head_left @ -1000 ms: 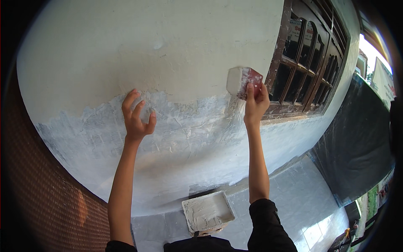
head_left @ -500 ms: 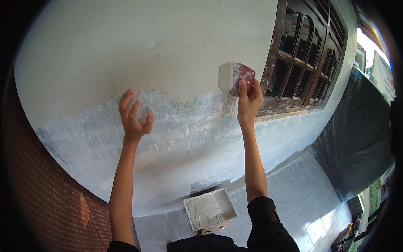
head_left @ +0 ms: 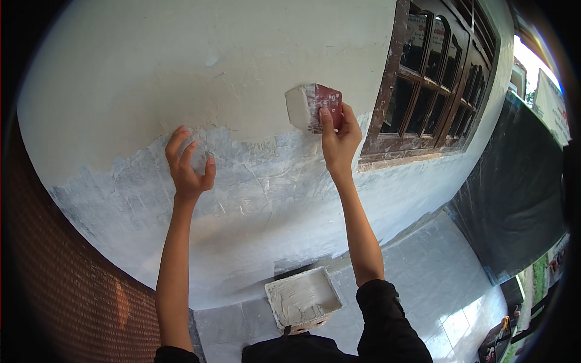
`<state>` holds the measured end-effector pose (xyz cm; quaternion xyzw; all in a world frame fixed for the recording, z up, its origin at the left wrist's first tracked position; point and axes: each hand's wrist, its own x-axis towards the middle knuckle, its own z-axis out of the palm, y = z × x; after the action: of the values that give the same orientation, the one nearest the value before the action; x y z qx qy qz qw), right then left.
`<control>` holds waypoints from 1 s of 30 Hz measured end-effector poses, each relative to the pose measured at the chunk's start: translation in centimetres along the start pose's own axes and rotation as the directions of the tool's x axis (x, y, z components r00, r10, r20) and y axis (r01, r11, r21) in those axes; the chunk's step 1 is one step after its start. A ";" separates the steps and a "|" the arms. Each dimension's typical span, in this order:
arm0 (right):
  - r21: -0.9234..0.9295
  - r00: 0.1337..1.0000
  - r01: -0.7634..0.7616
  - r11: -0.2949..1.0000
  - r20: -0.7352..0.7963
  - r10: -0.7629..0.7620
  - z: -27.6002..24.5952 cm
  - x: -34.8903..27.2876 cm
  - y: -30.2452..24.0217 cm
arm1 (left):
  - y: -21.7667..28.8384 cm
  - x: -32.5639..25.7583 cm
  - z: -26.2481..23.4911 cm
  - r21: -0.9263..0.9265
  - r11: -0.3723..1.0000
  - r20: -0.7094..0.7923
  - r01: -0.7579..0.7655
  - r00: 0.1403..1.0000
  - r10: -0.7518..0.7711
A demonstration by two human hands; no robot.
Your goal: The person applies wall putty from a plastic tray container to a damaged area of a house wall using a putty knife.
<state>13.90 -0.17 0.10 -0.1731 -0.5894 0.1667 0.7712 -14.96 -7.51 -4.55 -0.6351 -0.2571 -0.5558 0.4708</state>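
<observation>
My right hand (head_left: 341,138) grips a flat red scraper (head_left: 330,106), its left part coated with pale wall putty (head_left: 298,109). The scraper lies against or very close to the wall (head_left: 254,66), left of the window. My left hand (head_left: 189,163) is open, fingers spread and bent, holding nothing. It is at the wall by the ragged line between the cream coat above and the patchy grey-white surface (head_left: 248,181) below. I cannot tell if its fingertips touch the wall. Below, between my arms, a rectangular tub (head_left: 334,289) holds more pale putty (head_left: 302,299).
A brown wooden window (head_left: 423,91) with dark panes is set in the wall at the right. A woven brown panel (head_left: 78,272) curves along the left. Grey floor tiles (head_left: 411,272) run along the wall's foot, and a black sheet (head_left: 514,193) hangs at the far right.
My right hand has moved left along the wall with the scraper, away from the window. My left hand has shifted slightly left and stays spread.
</observation>
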 end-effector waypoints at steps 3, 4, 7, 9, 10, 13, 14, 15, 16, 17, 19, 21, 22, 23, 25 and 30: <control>-0.062 0.994 0.083 0.995 -0.067 -0.088 -2.0 0.6 1.6 | 0.2 -0.2 0.0 -0.005 1.000 -0.014 0.011 1.000 -0.011; -0.111 0.995 0.037 0.993 -0.091 -0.047 -3.7 1.1 2.1 | 0.1 0.0 0.0 0.004 1.000 -0.017 0.007 1.000 -0.007; -0.052 0.984 -0.021 0.998 -0.177 0.011 -7.6 2.4 2.7 | 0.5 0.0 0.4 -0.023 1.000 -0.012 -0.002 1.000 0.002; 0.086 0.990 -0.036 0.996 -0.131 0.048 -7.5 2.5 3.0 | 0.5 0.1 0.2 -0.015 1.000 -0.008 -0.001 1.000 0.001; 0.220 0.993 -0.056 0.974 -0.085 0.077 -7.2 2.4 2.9 | 0.4 0.1 0.0 -0.019 1.000 -0.006 0.001 1.000 -0.002; -0.002 0.999 0.007 1.000 -0.042 -0.007 -6.9 2.3 4.4 | 0.2 0.1 0.1 -0.002 1.000 -0.004 -0.010 1.000 0.010; -0.007 0.999 0.008 1.000 -0.046 -0.009 -8.0 2.5 4.6 | 0.4 0.0 0.4 -0.005 1.000 -0.003 -0.006 1.000 0.006; 0.025 0.997 -0.007 1.000 -0.079 0.009 -8.8 3.0 4.4 | 0.3 0.1 0.3 0.002 1.000 -0.001 -0.006 1.000 0.006; 0.056 0.993 -0.021 0.998 -0.111 0.028 -9.2 3.3 4.3 | 0.3 0.0 0.3 0.007 1.000 -0.002 -0.010 1.000 0.010; 0.062 0.994 -0.019 0.998 -0.110 0.025 -9.2 3.1 4.5 | 0.3 -0.1 0.3 0.008 1.000 0.002 -0.008 1.000 0.008; 0.251 0.988 -0.095 0.963 -0.095 0.122 -8.5 2.2 3.5 | 0.4 -0.2 0.2 0.009 1.000 0.012 0.000 1.000 0.000; 0.161 0.999 -0.042 0.986 -0.010 0.044 -6.4 1.8 3.7 | 0.1 0.0 0.0 0.026 1.000 0.003 -0.010 1.000 0.010; 0.082 0.999 -0.042 0.996 -0.022 0.044 -6.5 2.0 3.9 | 0.2 0.0 0.1 0.022 1.000 0.005 -0.006 1.000 0.006; 0.002 0.999 -0.043 0.999 -0.032 0.043 -6.7 2.0 4.1 | 0.4 0.1 0.2 0.006 1.000 0.001 -0.001 1.000 0.001; 0.039 0.990 -0.031 0.999 -0.137 0.036 -8.1 2.5 4.3 | 0.3 0.0 0.3 0.004 1.000 -0.012 -0.003 1.000 0.003; 0.123 1.000 -0.012 0.992 -0.024 0.015 -6.1 0.9 3.3 | 0.2 0.0 0.0 0.009 1.000 0.003 -0.016 1.000 0.016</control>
<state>19.85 2.69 -2.19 -0.1314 -0.5673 0.2059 0.7865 -14.78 -7.64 -4.58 -0.6358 -0.2550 -0.5501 0.4776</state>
